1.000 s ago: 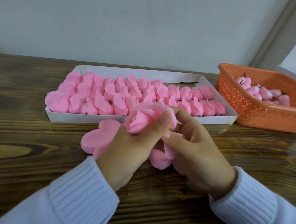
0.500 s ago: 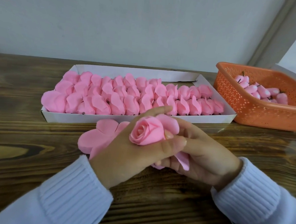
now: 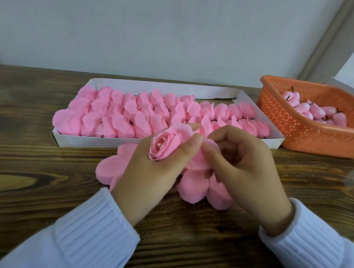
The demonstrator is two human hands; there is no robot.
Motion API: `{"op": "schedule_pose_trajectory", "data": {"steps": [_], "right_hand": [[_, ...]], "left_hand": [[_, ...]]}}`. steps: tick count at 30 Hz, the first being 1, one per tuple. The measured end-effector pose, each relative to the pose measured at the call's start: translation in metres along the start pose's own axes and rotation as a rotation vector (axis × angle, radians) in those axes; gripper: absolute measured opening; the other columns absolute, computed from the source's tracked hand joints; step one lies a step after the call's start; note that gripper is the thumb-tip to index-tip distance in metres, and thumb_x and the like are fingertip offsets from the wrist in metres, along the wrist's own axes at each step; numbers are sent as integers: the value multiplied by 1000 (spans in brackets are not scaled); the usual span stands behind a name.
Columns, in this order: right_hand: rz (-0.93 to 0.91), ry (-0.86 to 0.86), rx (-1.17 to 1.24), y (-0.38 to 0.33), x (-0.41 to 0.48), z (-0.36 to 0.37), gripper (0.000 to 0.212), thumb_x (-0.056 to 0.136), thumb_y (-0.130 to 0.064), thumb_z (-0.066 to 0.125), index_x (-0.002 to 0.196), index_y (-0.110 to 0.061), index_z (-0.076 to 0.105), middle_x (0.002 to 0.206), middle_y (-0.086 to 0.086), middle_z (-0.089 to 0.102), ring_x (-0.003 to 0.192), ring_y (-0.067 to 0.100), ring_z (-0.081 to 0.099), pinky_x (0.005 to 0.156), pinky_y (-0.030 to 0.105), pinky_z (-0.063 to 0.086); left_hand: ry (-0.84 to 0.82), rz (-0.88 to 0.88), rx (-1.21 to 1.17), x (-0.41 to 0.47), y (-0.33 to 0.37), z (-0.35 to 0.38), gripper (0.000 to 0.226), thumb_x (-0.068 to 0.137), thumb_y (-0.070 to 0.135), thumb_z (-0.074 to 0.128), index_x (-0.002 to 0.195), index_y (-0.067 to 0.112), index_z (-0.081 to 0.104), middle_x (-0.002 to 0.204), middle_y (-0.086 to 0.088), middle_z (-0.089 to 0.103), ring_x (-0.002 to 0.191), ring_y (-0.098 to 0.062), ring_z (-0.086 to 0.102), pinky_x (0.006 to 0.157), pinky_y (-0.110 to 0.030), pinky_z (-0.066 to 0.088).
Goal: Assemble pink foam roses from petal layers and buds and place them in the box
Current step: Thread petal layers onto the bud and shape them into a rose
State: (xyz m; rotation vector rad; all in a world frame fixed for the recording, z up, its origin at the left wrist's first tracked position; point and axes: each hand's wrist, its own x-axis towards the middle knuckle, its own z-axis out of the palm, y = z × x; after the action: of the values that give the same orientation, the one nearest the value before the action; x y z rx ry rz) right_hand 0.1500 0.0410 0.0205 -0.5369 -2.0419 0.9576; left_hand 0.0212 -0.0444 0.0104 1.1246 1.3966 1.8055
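My left grip is curled round the rose, bloom facing me, just in front of the near wall of the box. My right grip pinches the rose's outer petal layer from the right. Loose petal stacks lie on the worktop beneath both hands. Rows of packed roses fill the box, and buds sit in the orange basket at the far right.

Pink foam rose held over the wooden table.
The left hand grips the rose; the right hand pinches its outer petal layer. Loose petal layers lie beneath, the filled box behind, an orange basket of buds to the right.
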Motion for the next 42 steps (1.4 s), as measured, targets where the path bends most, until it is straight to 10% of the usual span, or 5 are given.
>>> {"op": "schedule_pose_trajectory", "data": {"steps": [6,18,29,33,42], "right_hand": [[-286,161,-138,-5,-4,1,3,87,-15,63,83,-14,63,68,-11,64,58,9,63,55,15,47],[-270,163,86,-10,-5,-1,7,89,-12,65,83,-13,60,67,-8,63,60,0,61,59,11,44],[367,-163,512,0,3,3,19,98,-4,43,82,-2,54,59,2,56,47,7,54,37,20,37],[432,-353,724,-2,-1,8,15,100,-4,38,101,3,50,58,1,61,44,8,56,33,14,32],[465,-408,798,-4,-3,14,14,90,-10,44,78,-3,47,52,-2,54,39,4,43,33,9,23]], "left_hand": [[-141,90,-16,-2,10,8,17,74,35,53,70,18,56,31,16,47,29,12,43,37,2,29],[-277,118,107,0,-5,4,27,76,46,62,83,20,68,71,-12,64,68,-24,63,62,-30,53],[-283,161,-117,2,1,3,25,73,11,79,62,29,65,47,14,58,42,6,54,46,-7,44],[-251,140,-197,3,1,1,9,73,27,73,69,26,64,61,-11,55,50,-24,57,50,-33,53],[-185,128,-186,-2,-1,5,9,71,29,73,76,27,67,82,-2,64,42,-15,55,45,-36,53]]}}
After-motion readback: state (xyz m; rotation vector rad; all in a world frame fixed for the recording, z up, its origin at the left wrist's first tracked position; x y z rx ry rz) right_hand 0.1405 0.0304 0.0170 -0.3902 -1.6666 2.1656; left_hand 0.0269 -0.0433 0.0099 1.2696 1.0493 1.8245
